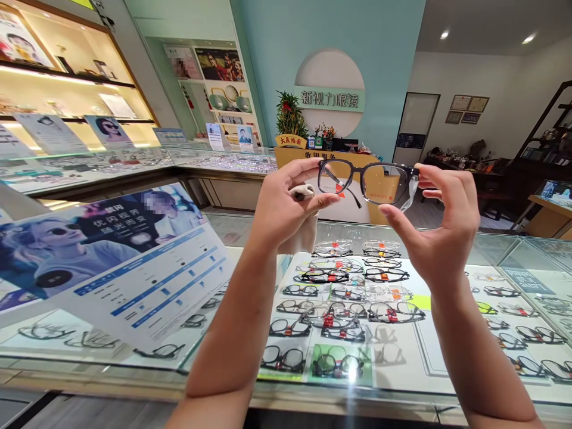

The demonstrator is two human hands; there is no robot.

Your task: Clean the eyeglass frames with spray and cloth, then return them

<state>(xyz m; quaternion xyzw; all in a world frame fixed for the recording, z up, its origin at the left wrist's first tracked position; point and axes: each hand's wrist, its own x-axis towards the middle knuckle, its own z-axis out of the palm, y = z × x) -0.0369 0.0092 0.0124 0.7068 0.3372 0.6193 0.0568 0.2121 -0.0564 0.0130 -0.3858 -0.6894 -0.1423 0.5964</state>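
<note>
A pair of dark-framed eyeglasses (356,171) is raised above the counter, its lenses facing me and one temple folded behind. Red print shows on the right lens. My left hand (292,205) pinches the left edge of the frame. A pale cloth (300,238) is tucked in that same hand, bunched between the fingers and hanging below. At the other end, my right hand (440,211) grips the hinge corner between thumb and fingers. A clear piece, perhaps plastic wrap or the other temple, hangs beside the right thumb.
Below is a glass display counter (393,390) with rows of eyeglasses (386,274), several with red tags. A large printed price board (147,256) leans at left. More display cases (223,159) run behind, before a cash desk (290,156) with plants (289,116).
</note>
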